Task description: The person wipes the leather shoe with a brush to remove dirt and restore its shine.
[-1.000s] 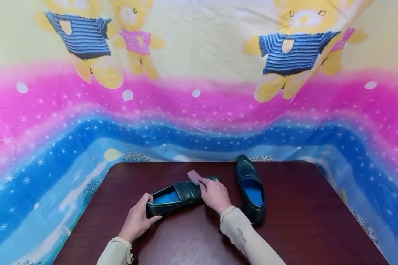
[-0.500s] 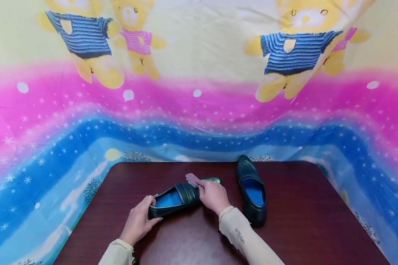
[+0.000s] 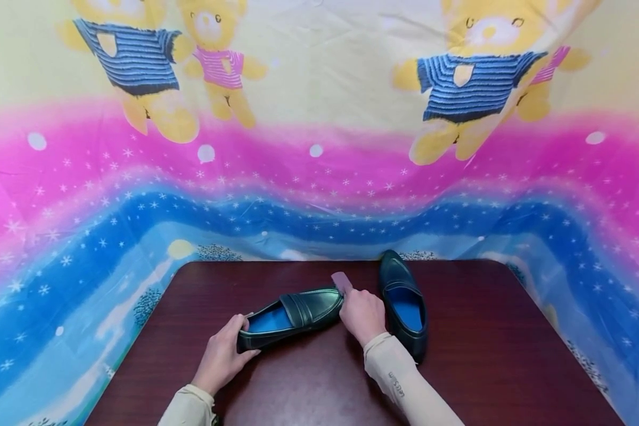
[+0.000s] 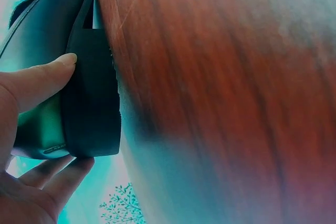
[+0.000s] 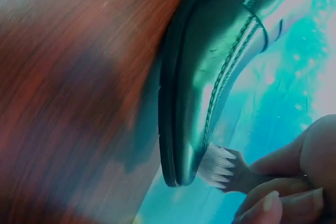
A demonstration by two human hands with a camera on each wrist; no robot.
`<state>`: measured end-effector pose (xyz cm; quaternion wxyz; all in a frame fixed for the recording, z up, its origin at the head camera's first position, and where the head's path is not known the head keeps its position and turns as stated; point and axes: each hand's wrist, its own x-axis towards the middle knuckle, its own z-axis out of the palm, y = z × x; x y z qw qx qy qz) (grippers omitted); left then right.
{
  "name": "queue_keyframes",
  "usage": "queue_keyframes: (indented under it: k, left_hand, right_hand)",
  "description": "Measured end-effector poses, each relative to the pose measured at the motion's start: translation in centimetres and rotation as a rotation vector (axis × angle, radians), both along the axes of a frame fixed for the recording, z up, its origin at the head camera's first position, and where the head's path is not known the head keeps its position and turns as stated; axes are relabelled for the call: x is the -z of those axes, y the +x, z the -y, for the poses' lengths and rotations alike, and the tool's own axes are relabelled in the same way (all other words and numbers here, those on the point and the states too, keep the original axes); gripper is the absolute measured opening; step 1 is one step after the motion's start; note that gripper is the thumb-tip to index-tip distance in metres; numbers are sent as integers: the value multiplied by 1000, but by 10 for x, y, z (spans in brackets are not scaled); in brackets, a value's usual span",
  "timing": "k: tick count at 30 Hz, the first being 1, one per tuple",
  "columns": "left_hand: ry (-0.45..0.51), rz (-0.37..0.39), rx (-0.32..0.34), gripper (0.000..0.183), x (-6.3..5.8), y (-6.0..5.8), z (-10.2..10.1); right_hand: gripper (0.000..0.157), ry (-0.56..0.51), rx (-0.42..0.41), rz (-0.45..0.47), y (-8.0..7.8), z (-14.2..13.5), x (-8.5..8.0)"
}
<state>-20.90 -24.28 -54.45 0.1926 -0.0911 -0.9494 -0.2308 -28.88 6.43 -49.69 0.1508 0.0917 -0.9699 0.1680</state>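
Note:
My left hand (image 3: pixel 220 355) grips a dark green loafer (image 3: pixel 319 306) by its heel, thumb on the near side. In the left wrist view the thumb lies against the heel (image 4: pixel 92 93) and other fingers reach round its back. The loafer has a blue insole (image 3: pixel 270 320) and points to the right. At its toe, my right hand (image 3: pixel 363 313) holds a small pink brush (image 3: pixel 342 281) by the handle. White bristles (image 5: pixel 212 167) meet the toe tip in the right wrist view. Just right of that hand lies the matching loafer (image 3: pixel 396 273), toe pointing away.
Both shoes are on a dark red-brown wooden table (image 3: pixel 298 390) with rounded far corners. A printed cloth (image 3: pixel 319 177) with teddy bears and snowflakes hangs behind the table and along its sides.
My right hand has moved the brush rightward, from over the loafer's upper near the strap to its toe tip. The held loafer shifted slightly right early on; my left hand keeps its grip.

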Motion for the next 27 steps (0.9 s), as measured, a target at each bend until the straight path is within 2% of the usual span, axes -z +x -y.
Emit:
queue_keyframes:
  k: [6, 8, 10, 13, 17, 21, 25, 27]
  left_hand:
    - [4, -4, -8, 64, 0, 0, 0]
    - [9, 17, -14, 63, 0, 1, 0]
    - [13, 38, -18, 63, 0, 1, 0]
    - [15, 55, -18, 62, -1, 1, 0]
    - [11, 55, -16, 62, -2, 0, 0]
    - [14, 64, -17, 62, -2, 0, 0]
    - [17, 78, -12, 61, -3, 0, 0]
    - [19, 85, -13, 61, -3, 0, 0]
  right_hand:
    - [34, -132, -210, 74, 7, 18, -4]
    - [36, -147, -256, 105, 9, 26, -3]
    - [36, -141, -269, 97, 10, 31, 0]
    - [35, -128, -236, 60, 10, 34, 6]
    - [32, -99, -143, 4, 7, 28, 11]
    - [27, -62, -55, -13, 4, 16, 13]
    - [12, -22, 25, -7, 2, 5, 14]
    - [12, -18, 55, -2, 1, 2, 14]
